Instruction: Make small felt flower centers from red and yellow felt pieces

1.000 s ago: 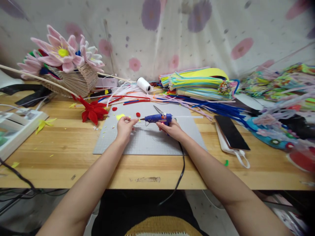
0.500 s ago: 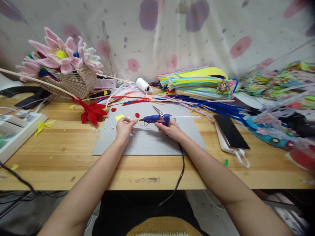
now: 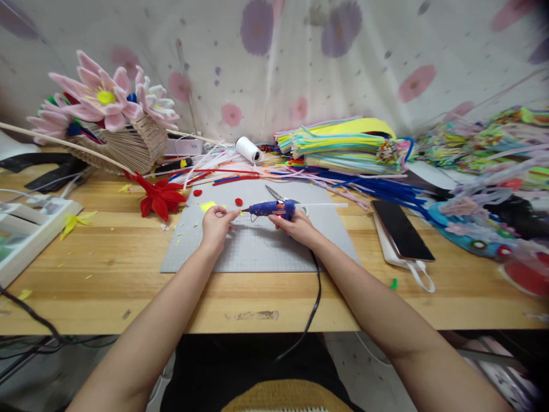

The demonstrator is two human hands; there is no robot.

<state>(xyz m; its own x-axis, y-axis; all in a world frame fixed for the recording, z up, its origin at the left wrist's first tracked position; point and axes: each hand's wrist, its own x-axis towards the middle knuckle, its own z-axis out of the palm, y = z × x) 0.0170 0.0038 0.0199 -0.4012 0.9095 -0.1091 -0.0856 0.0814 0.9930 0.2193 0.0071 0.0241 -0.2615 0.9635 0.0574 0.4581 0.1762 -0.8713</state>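
My right hand (image 3: 295, 226) is wrapped round a blue glue gun (image 3: 268, 208), its nozzle pointing left. A clear glue stick (image 3: 323, 205) sticks out of the gun's back end. At the nozzle tip, my left hand (image 3: 218, 224) is closed in a pinch; whatever its fingers hold is too small to make out. Both hands are above a grey cutting mat (image 3: 266, 257). Scissors (image 3: 274, 193) lie behind the gun, partly hidden by it. Two small red pieces, one of them a red disc (image 3: 238, 202), and a yellow piece (image 3: 208, 205) rest on the mat.
A red fuzzy flower (image 3: 160, 197) lies left of the mat, near a basket of pink flowers (image 3: 96, 94). Pipe cleaner bundles (image 3: 343, 143) and a thread spool (image 3: 247, 149) are at the back. A phone (image 3: 402, 230) lies right; a power strip (image 3: 38, 229) stands left.
Almost nothing differs. Both hands and the glue gun keep their places, with the nozzle still at the left fingertips; the whole view has shifted very slightly.
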